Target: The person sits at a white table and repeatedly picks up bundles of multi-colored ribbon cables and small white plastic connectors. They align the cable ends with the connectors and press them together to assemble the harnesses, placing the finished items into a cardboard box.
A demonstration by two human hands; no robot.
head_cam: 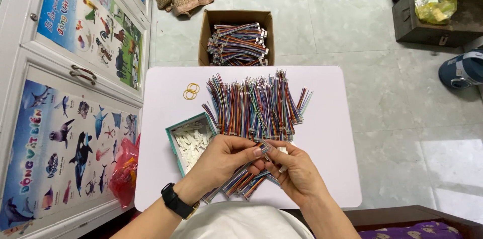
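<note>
A pale lilac rectangular tabletop (pixel 332 133) carries a wide spread of short multicoloured wire strips (pixel 256 106), with a small teal-rimmed box of white plastic connectors (pixel 188 141) just beside it. At the near edge, the left hand (pixel 221 161) is curled around a loose bundle of multicoloured wires (pixel 241 182), while the right hand (pixel 294 171) pinches that bundle's upper end between its fingertips.

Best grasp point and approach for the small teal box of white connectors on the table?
Probably grip the teal box across its two long walls from above. It is open-topped and lies flat and skewed. The left hand covers its right corner, and the wire pile crowds that side, so come from the left.
</note>
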